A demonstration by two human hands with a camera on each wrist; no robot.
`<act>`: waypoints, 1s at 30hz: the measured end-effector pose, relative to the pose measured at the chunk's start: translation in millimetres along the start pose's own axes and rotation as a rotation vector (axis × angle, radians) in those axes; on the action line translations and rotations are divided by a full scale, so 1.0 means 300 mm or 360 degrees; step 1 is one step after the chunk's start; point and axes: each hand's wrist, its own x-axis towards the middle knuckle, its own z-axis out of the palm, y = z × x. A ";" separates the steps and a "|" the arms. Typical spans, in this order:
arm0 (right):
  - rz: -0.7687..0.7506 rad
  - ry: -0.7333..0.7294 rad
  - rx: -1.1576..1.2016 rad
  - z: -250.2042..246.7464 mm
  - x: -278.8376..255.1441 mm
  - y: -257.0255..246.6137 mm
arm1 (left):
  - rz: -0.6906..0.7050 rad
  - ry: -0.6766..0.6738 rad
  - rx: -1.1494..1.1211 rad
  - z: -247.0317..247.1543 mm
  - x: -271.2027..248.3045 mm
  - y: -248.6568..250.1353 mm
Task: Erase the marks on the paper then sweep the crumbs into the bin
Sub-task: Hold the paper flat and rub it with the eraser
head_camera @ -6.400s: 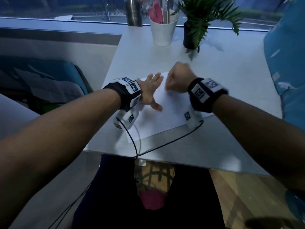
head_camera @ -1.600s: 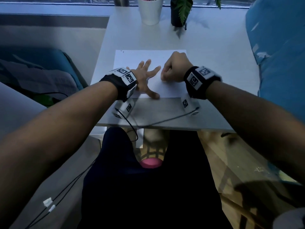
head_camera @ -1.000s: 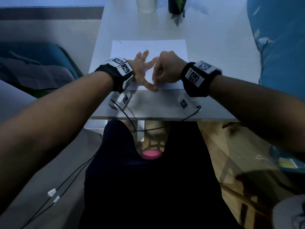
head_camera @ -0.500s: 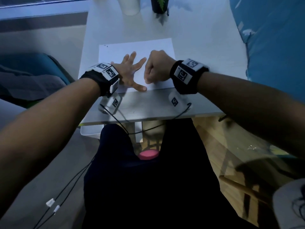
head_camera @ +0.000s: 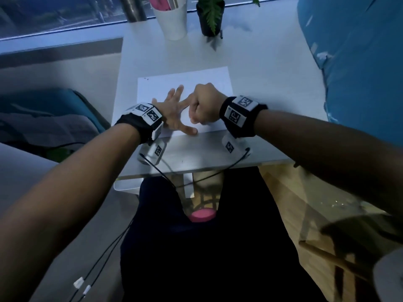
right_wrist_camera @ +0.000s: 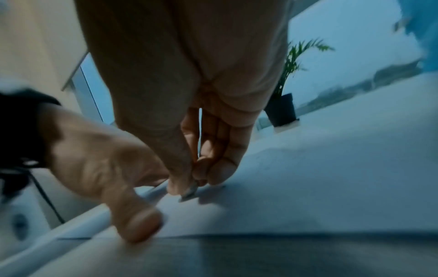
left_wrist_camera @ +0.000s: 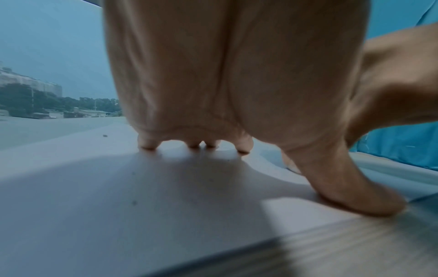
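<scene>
A white paper [head_camera: 185,86] lies on the white table [head_camera: 272,68]. Small dark marks [head_camera: 145,79] sit at the paper's far left corner. My left hand [head_camera: 176,114] presses flat on the paper's near half with its fingers spread, and the left wrist view shows the fingertips [left_wrist_camera: 149,145] and the thumb down on the sheet. My right hand [head_camera: 204,107] is curled just right of it. It pinches a small grey eraser [right_wrist_camera: 189,192] whose tip touches the paper. Dark crumbs [left_wrist_camera: 134,202] dot the sheet.
A white cup [head_camera: 173,20] with pens, a metal bottle [head_camera: 133,8] and a potted plant [head_camera: 210,17] stand at the table's far edge. A blue cushion [head_camera: 359,68] rises at the right. A white container's edge [head_camera: 127,186] shows under the near left corner. Cables [head_camera: 165,171] hang from my wrists.
My right hand has shifted in small strokes beside the left hand, now closer to its index finger. The left hand has stayed pressed on the paper. The head view has tilted up.
</scene>
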 end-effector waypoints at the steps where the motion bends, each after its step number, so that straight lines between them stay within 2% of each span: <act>1: 0.0005 0.0001 0.0016 -0.005 0.001 0.003 | 0.0000 0.0001 -0.0005 -0.002 -0.004 0.002; 3: 0.0138 0.0127 0.0152 -0.043 0.039 0.033 | 0.0000 -0.0015 0.0017 -0.004 -0.009 0.011; 5: 0.0167 0.0237 0.0179 -0.043 0.043 0.023 | -0.0014 -0.0035 0.0034 -0.005 -0.010 0.012; 8: 0.0003 0.0018 0.0003 0.012 -0.017 -0.040 | -0.0026 -0.0078 0.0014 -0.013 -0.013 0.014; 11: 0.0228 0.0167 0.0197 -0.051 0.009 0.001 | -0.0031 -0.0077 0.0048 -0.009 -0.011 0.015; 13: 0.0269 0.0293 0.0159 -0.065 0.011 -0.007 | -0.0038 -0.0086 0.0070 -0.006 -0.003 0.007; 17: 0.0051 0.0016 0.0076 -0.014 -0.038 -0.069 | -0.0027 -0.0131 0.0050 -0.011 0.001 -0.004; 20: 0.0270 0.0178 0.0194 -0.072 0.003 -0.020 | -0.0027 -0.0107 0.0002 -0.010 -0.005 0.006; 21: 0.0256 0.0249 0.0164 -0.069 0.007 -0.023 | -0.0030 -0.0099 0.0002 -0.009 -0.009 0.009; 24: 0.0053 0.0004 0.0079 -0.025 -0.035 -0.072 | -0.0036 -0.0108 0.0001 -0.012 -0.009 0.009; 25: 0.0041 -0.0001 0.0098 -0.026 -0.033 -0.065 | -0.0038 -0.0107 0.0004 -0.012 -0.008 0.009; 28: 0.0262 0.0149 0.0198 -0.092 0.026 0.000 | -0.0031 -0.0101 0.0043 -0.014 -0.013 0.018; 29: 0.0238 0.0230 0.0158 -0.080 0.034 0.005 | -0.0027 -0.0101 0.0050 -0.013 -0.013 0.018; 30: 0.0189 0.0206 0.0137 -0.061 0.031 -0.006 | -0.0020 -0.0103 0.0041 -0.014 -0.010 0.016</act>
